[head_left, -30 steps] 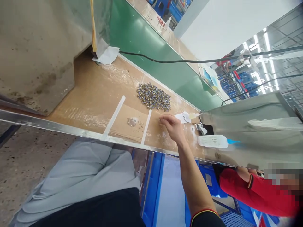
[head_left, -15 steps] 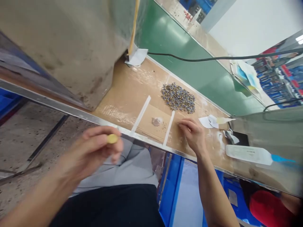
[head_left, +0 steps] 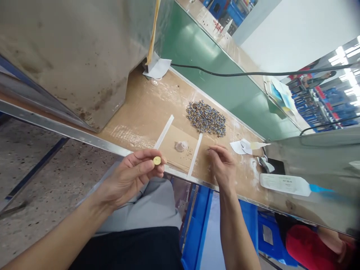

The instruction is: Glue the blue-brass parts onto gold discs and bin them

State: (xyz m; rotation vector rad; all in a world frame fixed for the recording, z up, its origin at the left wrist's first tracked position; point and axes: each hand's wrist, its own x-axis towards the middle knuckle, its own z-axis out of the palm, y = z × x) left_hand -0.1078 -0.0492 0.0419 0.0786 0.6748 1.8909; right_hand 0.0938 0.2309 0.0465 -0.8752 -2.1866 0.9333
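Note:
Between the thumb and fingers of my left hand (head_left: 132, 176) is a small round yellow disc (head_left: 157, 160), its face with small dark marks turned up. This hand is at the front edge of the bench. My right hand (head_left: 225, 165) is over the bench top, thumb and index finger pinched around something thin and tiny that I cannot make out. Left of that hand, a small clear dish (head_left: 181, 146) sits on a cardboard sheet (head_left: 171, 152), with tiny bits scattered beside it. Behind it lies a heap of small blue and brass-coloured metal parts (head_left: 206, 118).
White tape strips (head_left: 194, 155) flank the cardboard. To the right are a white bottle with a blue nozzle (head_left: 285, 184), a small pale nozzle bottle (head_left: 258, 145) and paper scraps (head_left: 241, 146). A large metal panel (head_left: 70, 63) stands at left; a black cable (head_left: 208, 71) crosses behind.
My left hand has come right and slightly up with the yellow disc, toward the bench edge. My right hand stays pinched near the same spot. The whole view has shifted a little.

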